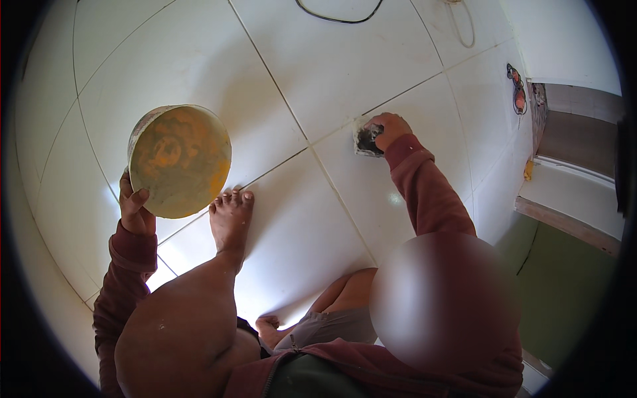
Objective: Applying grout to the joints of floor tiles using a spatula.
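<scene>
A person crouches barefoot on a white tiled floor (332, 73), seen from overhead. Left hand (135, 211), at left-centre of the frame, is clamped on the rim of a round bowl (180, 161) smeared inside w/ orange-brown residue; fingers curl over the lower-left edge, and the bowl is tilted so its inside faces the camera. Right hand (390, 129), upper centre-right, is closed around a small dark sponge-like pad (367, 140) (partly hidden by the fingers, so its exact kind can't be told) and presses it on a pale smeared patch beside a grout line where tiles meet. Bowl and pad sit well apart, approx. on opposite sides of the frame's middle. Both arms wear maroon sleeves (424, 192). One bare foot (230, 222) rests flat on a tile just right of the bowl, toes near a grout joint. A black cable (338, 20) loops at top centre; a butterfly sticker (517, 89) marks a tile at upper right.
</scene>
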Tool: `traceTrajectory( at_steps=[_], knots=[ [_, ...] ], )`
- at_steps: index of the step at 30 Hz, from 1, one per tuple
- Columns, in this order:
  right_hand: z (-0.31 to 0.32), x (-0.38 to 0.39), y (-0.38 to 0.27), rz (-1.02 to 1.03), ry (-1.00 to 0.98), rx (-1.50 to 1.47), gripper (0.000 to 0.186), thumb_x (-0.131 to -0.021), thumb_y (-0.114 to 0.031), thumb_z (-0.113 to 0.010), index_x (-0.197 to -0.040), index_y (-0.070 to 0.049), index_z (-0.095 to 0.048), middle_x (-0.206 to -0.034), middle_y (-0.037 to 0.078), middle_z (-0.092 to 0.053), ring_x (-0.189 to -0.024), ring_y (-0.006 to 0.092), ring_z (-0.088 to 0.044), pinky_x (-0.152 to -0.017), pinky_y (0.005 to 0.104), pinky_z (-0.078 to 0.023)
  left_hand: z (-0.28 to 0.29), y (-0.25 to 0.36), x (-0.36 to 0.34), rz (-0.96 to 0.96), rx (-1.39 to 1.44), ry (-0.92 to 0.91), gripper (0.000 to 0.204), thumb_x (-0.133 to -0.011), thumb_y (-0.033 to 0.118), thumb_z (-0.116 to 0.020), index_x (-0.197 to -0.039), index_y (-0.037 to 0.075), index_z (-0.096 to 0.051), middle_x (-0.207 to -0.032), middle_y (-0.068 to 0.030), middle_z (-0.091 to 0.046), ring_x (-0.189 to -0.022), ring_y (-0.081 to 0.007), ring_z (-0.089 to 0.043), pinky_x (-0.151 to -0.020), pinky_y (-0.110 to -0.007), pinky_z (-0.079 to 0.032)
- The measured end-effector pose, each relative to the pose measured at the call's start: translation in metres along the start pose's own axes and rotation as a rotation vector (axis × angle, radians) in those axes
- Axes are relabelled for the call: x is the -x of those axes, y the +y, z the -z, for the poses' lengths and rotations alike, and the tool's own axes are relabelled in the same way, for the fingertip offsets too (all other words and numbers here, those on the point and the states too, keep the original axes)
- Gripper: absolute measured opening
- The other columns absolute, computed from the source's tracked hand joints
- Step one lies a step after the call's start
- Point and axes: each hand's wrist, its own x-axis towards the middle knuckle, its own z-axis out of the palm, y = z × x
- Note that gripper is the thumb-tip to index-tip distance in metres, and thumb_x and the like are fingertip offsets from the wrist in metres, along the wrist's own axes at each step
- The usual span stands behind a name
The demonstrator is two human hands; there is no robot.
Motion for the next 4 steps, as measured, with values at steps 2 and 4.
traceTrajectory(
  at_steps=[2,4],
  knots=[
    [0.010,-0.002,0.006,-0.009,-0.184,0.007,0.037,-0.053,0.003,-0.048,-0.080,-0.016,-0.064,-0.083,0.008,-0.059,-0.083,0.0274,-0.053,-0.078,0.0321,-0.043,-0.003,0.001,0.002,0.013,0.001,-0.009,0.072,-0.056,0.018,-0.062,-0.116,-0.002,-0.027,-0.110,-0.0128,-0.040,-0.104,-0.0250,-0.041,-0.090,-0.035,-0.034],
    [0.018,-0.010,0.014,-0.417,-0.241,-0.488,0.037,-0.061,-0.001,-0.052,-0.095,-0.014,-0.060,-0.113,0.011,-0.050,-0.109,0.0134,-0.042,-0.089,0.0282,-0.035,0.002,-0.001,0.003,0.021,0.004,-0.026,0.074,-0.057,0.016,-0.061,-0.119,-0.002,-0.023,-0.112,-0.0130,-0.039,-0.104,-0.0251,-0.040,-0.091,-0.035,-0.034]
  ],
)
